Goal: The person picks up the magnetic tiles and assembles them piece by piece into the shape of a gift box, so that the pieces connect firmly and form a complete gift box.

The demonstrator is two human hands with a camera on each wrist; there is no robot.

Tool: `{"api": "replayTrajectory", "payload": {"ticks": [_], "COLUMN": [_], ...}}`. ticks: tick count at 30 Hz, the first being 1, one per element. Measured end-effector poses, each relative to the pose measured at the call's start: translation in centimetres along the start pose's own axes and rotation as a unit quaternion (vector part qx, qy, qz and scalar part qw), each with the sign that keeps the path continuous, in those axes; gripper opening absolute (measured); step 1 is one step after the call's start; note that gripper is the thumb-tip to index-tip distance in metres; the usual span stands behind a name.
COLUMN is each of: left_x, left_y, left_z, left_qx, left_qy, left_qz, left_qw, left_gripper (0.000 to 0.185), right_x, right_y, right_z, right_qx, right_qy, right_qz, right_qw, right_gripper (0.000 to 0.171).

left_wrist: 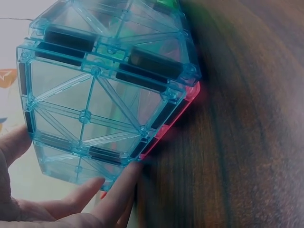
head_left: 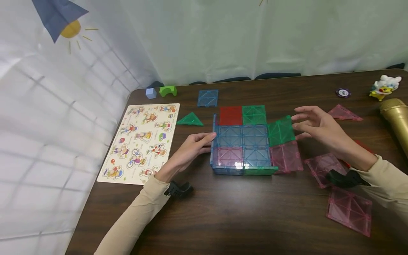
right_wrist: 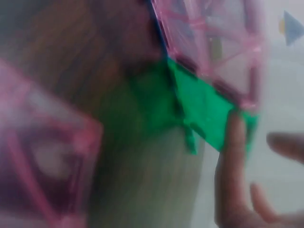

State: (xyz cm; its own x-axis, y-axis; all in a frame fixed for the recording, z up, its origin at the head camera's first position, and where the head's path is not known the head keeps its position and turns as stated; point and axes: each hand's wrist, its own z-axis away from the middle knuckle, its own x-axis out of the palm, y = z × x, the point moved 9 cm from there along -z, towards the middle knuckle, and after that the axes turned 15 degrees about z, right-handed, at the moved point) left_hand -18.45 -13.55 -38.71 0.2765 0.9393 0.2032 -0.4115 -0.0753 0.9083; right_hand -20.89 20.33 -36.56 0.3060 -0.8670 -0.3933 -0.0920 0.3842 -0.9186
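Translucent magnetic tiles form a low box in the middle of the table, its floor made of blue tiles (head_left: 231, 136) and a pink tile (head_left: 229, 156). My left hand (head_left: 197, 143) holds the blue side wall (left_wrist: 85, 114), thumb at its upper edge and fingers against its outer face. On the opposite side, my right hand (head_left: 318, 124) is spread beside a tilted green tile (head_left: 281, 131), a fingertip right at its edge. A pink tile (head_left: 287, 157) stands next to that green one. Behind the floor are a red tile (head_left: 231, 115) and another green tile (head_left: 254, 114).
A wooden picture puzzle board (head_left: 146, 136) lies left, near a green triangle tile (head_left: 191, 119). Loose pink tiles (head_left: 349, 210) lie at right. A blue tile (head_left: 208, 98), toy blocks (head_left: 168, 91), a poker chip (head_left: 343, 93), a figurine (head_left: 385, 86) and a gold microphone (head_left: 395, 117) are farther out.
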Motion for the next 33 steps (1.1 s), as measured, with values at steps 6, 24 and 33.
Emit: {"api": "replayTrajectory", "payload": {"ticks": [6,24,33], "left_x": [0.0,0.5,0.6], "left_y": [-0.3,-0.5,0.6], "left_z": [-0.1,-0.1,-1.3], "left_qx": [-0.005,-0.018,0.009], "left_qy": [-0.001,-0.004,0.004], "left_qz": [0.003,-0.019,-0.071], "left_qw": [1.0,0.9997,0.9974], "left_gripper": [0.057,0.059,0.062], "right_x": [2.2,4.5,4.2], "right_y": [-1.6,-2.3,-0.7], "right_z": [-1.1,-2.8,-5.1], "right_qx": [-0.031,-0.02,0.05], "right_qy": [-0.026,-0.048,-0.062], "right_qz": [0.146,0.156,0.071], "right_qw": [0.988,0.986,0.994], "right_gripper": [0.057,0.05,0.066]}}
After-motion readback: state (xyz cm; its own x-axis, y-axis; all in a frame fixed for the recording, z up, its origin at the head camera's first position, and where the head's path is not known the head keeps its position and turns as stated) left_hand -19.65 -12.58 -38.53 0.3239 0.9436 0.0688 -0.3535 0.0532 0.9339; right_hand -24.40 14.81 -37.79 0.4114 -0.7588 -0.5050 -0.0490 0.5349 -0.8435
